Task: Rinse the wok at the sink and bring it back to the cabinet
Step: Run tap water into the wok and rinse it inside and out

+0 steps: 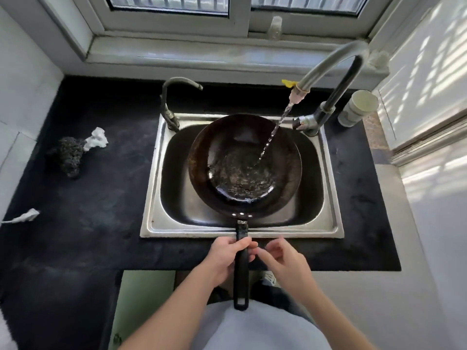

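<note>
A person's left hand (225, 258) gripped the long black handle (241, 276) of a dark round steel wok (242, 147), fingers curled round the shaft towards its wok end. The wok sat in the rectangular stainless steel sink (290, 229), just ahead of those fingers. The handle's looped tail pointed back behind them, toward the person's body. The right hand (285, 258) hovered just beside the handle on its other side, fingers loosely spread and holding nothing; blur hid whether its fingertips touched the left hand. Beyond both sets of fingers, a thin stream of water (274, 133) slanted from the tall curved grey tap (336, 69) into the wok's bowl, where a shallow pool lay rippling. A smaller curved grey tap (171, 97) stood at the sink's far corner, ahead and left of the gripping fingers. Well off to their left, on the black stone countertop (88, 210), lay a dark wire scouring pad (69, 155) with a crumpled white scrap (96, 138) touching it. Far ahead and right of the open fingers, a pale cylindrical cup (358, 107) stood near the tall tap's base
</note>
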The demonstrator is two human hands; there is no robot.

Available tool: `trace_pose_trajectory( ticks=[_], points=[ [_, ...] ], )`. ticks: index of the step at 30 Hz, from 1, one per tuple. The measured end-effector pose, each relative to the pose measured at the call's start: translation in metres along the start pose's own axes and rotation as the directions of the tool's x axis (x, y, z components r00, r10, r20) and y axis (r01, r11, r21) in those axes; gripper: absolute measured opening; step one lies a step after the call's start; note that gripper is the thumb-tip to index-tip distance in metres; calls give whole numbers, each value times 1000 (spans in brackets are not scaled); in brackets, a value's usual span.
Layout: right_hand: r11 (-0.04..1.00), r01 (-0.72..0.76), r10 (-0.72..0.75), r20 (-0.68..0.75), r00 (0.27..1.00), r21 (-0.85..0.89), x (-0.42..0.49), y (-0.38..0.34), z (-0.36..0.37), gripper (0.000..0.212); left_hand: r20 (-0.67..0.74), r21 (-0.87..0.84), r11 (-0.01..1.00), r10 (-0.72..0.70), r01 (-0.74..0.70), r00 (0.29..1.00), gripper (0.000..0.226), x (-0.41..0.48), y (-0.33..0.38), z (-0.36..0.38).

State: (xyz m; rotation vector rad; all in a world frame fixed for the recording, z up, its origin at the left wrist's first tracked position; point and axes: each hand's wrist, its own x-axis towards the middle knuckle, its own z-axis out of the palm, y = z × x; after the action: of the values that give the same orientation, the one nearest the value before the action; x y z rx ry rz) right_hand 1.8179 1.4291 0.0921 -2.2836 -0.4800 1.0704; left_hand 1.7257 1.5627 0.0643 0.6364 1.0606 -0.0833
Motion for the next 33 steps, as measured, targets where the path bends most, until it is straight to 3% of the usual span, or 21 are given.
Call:
trace_pose_trajectory(
  ticks=[5,8,10,13,15,21,28,33],
  points=[
    [994,-108,107,100,989,5,-8,0,40,32,38,15,999,-47,47,998,27,4,3,-7],
    [973,-173,143,190,971,153,-9,-12,54,21,31,8,999,-54,53,998,26,3,2,-8],
    [900,-286,198,278,940,327,-9,-20,57,12,39,35,998,-50,49,998,22,3,2,-9],
    [694,-427,256,355,899,580,-8,-29,64,11,47,96,993,-72,67,996,20,5,3,-12],
    [669,-397,264,299,917,629,-10,-33,73,10,63,127,989,-81,72,995,22,3,3,-14],
    [792,-135,180,-17,983,596,-20,-23,94,29,124,62,992,-120,113,985,27,-2,7,-12],
    [864,-73,145,-107,984,499,-24,-14,93,39,74,47,996,-77,74,994,27,-11,-2,-4],
    [874,-26,107,-139,985,485,-33,-24,77,38,113,-70,997,-36,44,993,27,-21,6,11]
  ],
)
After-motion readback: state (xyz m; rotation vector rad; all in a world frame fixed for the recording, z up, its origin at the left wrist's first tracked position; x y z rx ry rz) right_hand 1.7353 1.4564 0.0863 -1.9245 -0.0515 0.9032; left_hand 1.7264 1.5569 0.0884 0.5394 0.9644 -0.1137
